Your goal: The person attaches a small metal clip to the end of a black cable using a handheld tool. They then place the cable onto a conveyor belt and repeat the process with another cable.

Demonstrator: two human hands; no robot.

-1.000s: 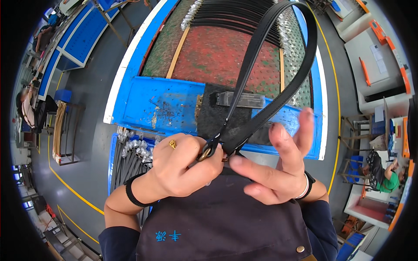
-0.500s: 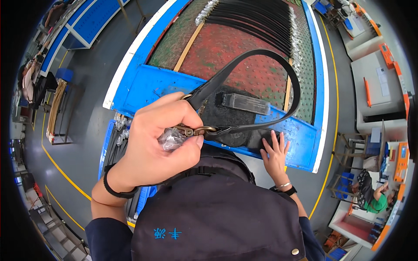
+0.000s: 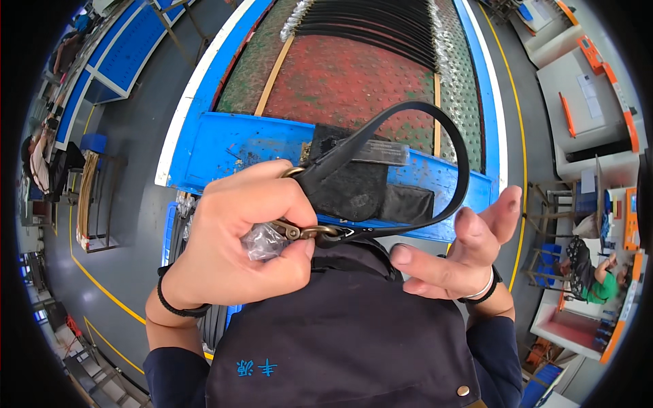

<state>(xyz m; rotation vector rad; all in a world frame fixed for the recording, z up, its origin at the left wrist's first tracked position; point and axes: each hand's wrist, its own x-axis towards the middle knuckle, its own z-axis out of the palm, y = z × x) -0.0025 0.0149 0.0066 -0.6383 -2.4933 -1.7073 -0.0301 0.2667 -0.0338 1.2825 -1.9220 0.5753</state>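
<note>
My left hand is closed on the end fittings of a black bag strap, which rises and bends round in a wide loop to the right. A brass-coloured snap hook and crumpled clear plastic wrap show between thumb and fingers. My right hand is raised just below the loop's right side, apart from it. Its fingers are spread, their tips are smudged dark, and nothing is in them. Behind the loop, a black pad and a dark flat block lie on the blue tray.
A clear-lidded box rests at the pad's far side. Farther back, several black straps with plastic-wrapped ends lie across two wooden strips on a red-green studded surface. More straps sit left, near my forearm. A person sits at the right.
My right hand has lifted off the dark block and come nearer, fingers now raised and spread. The left hand keeps its hold on the strap. The bench appears slightly shifted in view.
</note>
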